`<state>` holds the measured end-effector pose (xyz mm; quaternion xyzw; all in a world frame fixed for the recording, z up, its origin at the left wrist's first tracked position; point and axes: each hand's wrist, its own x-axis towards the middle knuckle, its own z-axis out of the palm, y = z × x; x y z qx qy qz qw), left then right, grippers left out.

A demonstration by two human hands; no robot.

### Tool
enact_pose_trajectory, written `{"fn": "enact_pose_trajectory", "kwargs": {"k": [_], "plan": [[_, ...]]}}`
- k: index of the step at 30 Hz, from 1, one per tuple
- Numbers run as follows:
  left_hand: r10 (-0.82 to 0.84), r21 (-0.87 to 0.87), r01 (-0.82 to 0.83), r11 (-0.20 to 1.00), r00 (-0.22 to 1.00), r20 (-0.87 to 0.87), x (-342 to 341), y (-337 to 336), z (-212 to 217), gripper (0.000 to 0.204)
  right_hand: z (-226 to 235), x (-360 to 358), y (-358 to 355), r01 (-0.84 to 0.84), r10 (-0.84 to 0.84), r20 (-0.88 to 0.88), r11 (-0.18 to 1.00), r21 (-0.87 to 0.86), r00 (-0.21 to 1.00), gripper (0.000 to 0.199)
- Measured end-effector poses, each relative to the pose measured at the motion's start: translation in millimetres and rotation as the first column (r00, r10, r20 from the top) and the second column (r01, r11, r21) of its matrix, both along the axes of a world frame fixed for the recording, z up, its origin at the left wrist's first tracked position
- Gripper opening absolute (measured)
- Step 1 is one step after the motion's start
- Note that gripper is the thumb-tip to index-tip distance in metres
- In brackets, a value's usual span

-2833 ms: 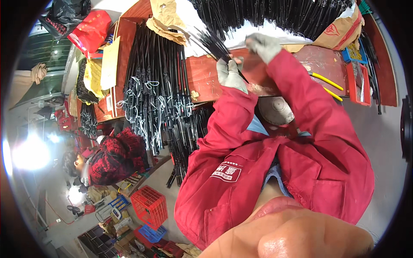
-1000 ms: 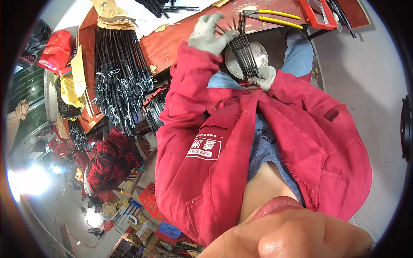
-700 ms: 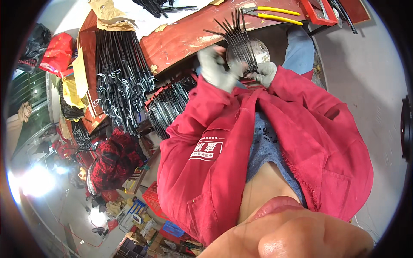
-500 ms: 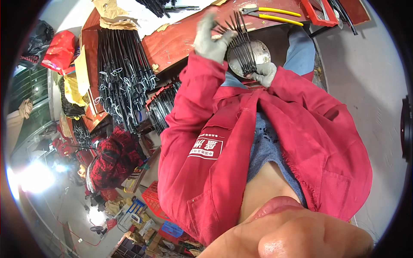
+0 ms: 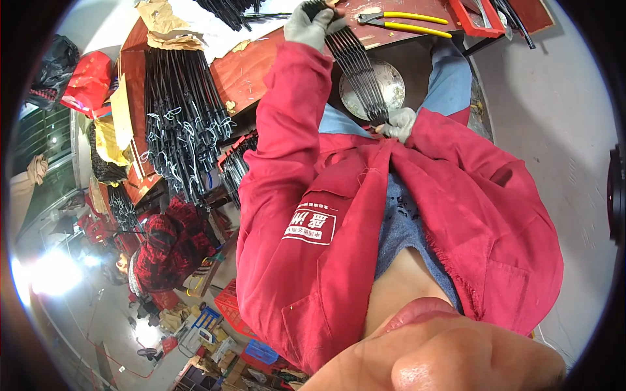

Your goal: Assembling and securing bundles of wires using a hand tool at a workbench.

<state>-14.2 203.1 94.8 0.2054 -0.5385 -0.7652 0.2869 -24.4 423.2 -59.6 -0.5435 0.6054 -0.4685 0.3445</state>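
Note:
A bunch of thin black rods [image 5: 358,68], fanned flat side by side, stretches between my two hands. My left hand [image 5: 313,25], in a pale work glove, is closed around its far end above the table edge. Close to my lap, my right hand [image 5: 399,125], gloved too, pinches the near ends where the rods come together. Beneath the rods is a round metal pan [image 5: 390,79], partly covered by them. On the red table [image 5: 254,65], to the right of my left hand, lie end-cutting pliers [image 5: 414,23] with yellow handles.
Many black rods tied with white strings [image 5: 186,124] hang over the table's left side under brown paper [image 5: 171,29]. A red tray [image 5: 475,18] stands at the far right. More black rods [image 5: 236,159] stand below the table. A person in checked clothing [image 5: 169,251] is at the left.
My left hand, open beside the splayed rod tips before, has moved up and closed on the far ends. The rods are now drawn out straighter and closer together. My right hand keeps its hold.

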Motion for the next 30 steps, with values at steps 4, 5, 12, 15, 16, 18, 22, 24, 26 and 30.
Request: {"fn": "enact_pose_trajectory", "kwargs": {"k": [4, 5, 12, 15, 16, 18, 22, 24, 26, 30], "plan": [[-0.063, 0.092, 0.084, 0.992, 0.975, -0.215, 20.7, 11.4, -9.0, 0.024, 44.6, -12.4, 4.8, 0.029, -0.037, -0.148, 0.998, -0.058, 0.988, 0.008], [-0.056, 0.081, 0.075, 0.994, 0.976, -0.21, 23.3, 15.9, -13.8, 0.022, 55.5, -15.8, 1.5, 0.036, -0.049, -0.182, 0.997, -0.074, 0.982, 0.01], [-0.04, -0.065, 0.035, 0.997, 0.996, -0.078, 34.3, 19.8, -20.7, 0.018, 90.7, -73.2, -50.4, 0.285, -0.42, -0.472, 0.899, -0.333, 0.775, 0.028], [-0.039, -0.131, 0.035, 0.991, 0.999, -0.028, 27.0, 18.6, -20.3, 0.018, 96.9, -85.6, -74.1, 0.329, -0.422, -0.409, 0.902, -0.279, 0.809, 0.024], [-0.016, -0.161, 0.015, 0.987, 1.0, -0.006, 26.2, 19.6, -21.5, 0.018, 99.4, -85.1, -82.3, 0.304, -0.379, -0.362, 0.92, -0.249, 0.852, 0.023], [0.032, -0.222, -0.023, 0.975, 0.999, 0.034, 25.4, 19.3, -22.9, 0.018, 104.6, -86.2, -93.1, 0.245, -0.291, -0.26, 0.95, -0.193, 0.921, 0.019], [0.047, -0.042, -0.048, 0.998, 0.999, -0.026, 28.1, 18.1, -14.1, 0.017, 126.7, -108.8, -100.7, 0.421, -0.482, -0.164, 0.854, -0.305, 0.86, 0.016], [0.044, 0.036, -0.043, 0.998, 0.999, -0.023, 26.5, 20.4, -6.7, 0.015, 134.0, -132.0, -110.8, 0.559, -0.616, -0.078, 0.755, -0.342, 0.784, 0.016], [-0.002, 0.064, 0.002, 0.998, 1.0, -0.008, 26.3, 17.5, -4.5, 0.015, 178.4, -146.4, -127.6, 0.549, -0.549, 0.029, 0.836, 0.012, 0.835, 0.034], [0.015, 0.035, -0.015, 0.999, 1.0, 0.024, 30.9, 5.0, -13.9, 0.018, 162.3, -186.7, -128.9, 0.65, -0.576, -0.445, 0.759, 0.021, 0.686, 0.036]]}}
